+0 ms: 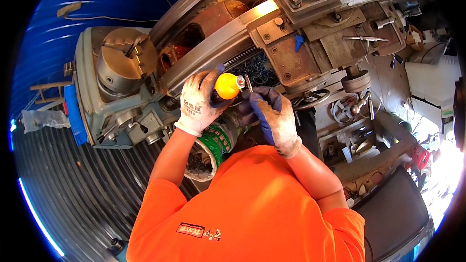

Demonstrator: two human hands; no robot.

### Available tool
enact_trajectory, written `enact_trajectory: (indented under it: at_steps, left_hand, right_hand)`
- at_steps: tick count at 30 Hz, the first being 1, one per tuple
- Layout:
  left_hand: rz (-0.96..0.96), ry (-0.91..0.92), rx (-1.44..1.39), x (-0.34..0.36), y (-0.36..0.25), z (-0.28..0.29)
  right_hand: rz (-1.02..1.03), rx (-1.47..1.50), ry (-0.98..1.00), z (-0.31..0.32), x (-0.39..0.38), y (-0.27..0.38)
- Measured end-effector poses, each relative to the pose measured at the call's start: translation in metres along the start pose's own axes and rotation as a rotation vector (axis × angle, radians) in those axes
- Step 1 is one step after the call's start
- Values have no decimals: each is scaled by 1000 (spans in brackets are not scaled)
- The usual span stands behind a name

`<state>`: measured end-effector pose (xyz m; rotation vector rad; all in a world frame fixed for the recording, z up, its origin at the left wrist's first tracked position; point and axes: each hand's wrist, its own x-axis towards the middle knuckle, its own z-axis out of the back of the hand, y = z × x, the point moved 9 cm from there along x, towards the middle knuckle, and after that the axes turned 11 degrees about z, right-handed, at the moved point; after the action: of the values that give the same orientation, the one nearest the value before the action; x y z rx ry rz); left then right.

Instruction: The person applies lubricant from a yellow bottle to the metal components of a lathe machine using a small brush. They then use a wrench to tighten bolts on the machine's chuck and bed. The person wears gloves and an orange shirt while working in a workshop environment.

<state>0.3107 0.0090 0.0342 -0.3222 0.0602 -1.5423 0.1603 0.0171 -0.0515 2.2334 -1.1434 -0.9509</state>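
My left hand [196, 101], in a white glove with dark fingers, is wrapped round a yellow-orange rounded thing [225, 86] with a silvery neck at its right end. Its lower part is hidden in my palm. Just beside that neck, my gloved right hand [276, 119] pinches a small, thin metal piece [248, 84] upright between thumb and fingers. The piece looks very close to the neck; whether they touch I cannot tell. Both hands are held up in front of a metal lathe [208, 43].
At the left stands the lathe's three-jaw chuck [119, 65]. To the right is the carriage [291, 63], with a small blue thing [299, 42] on it and a handwheel [313, 99] below. A green-and-white sack [218, 138] sits under my hands. An open tray of tools [359, 145] is at right.
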Motion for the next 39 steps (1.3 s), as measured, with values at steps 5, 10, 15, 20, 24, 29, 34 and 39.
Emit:
enact_trajectory:
  at_steps: [5, 10, 15, 20, 24, 29, 34, 39]
  left_hand:
    - [6, -5, -23, 0, 0, 0]
    - [36, 16, -33, -3, 4, -2]
    - [21, -38, 20, -5, 7, 8]
    - [55, -58, -5, -11, 23, 11]
    - [58, -75, -48, -21, 26, 11]
    - [80, -32, -72, -27, 34, 3]
    - [60, -33, -140, -29, 34, -4]
    - [43, -13, -170, -23, 18, -3]
  right_hand:
    - [50, -5, -6, 2, 0, 5]
    - [1, 6, -30, 4, -2, 1]
    - [620, -837, -189, 80, 33, 30]
    - [461, -1664, -407, 133, 68, 31]
    - [538, -1851, -365, 124, 73, 29]
    - [333, -1787, -410, 138, 76, 28]
    - [404, -1622, -422, 125, 49, 59]
    - [665, -1658, -744, 200, 33, 184]
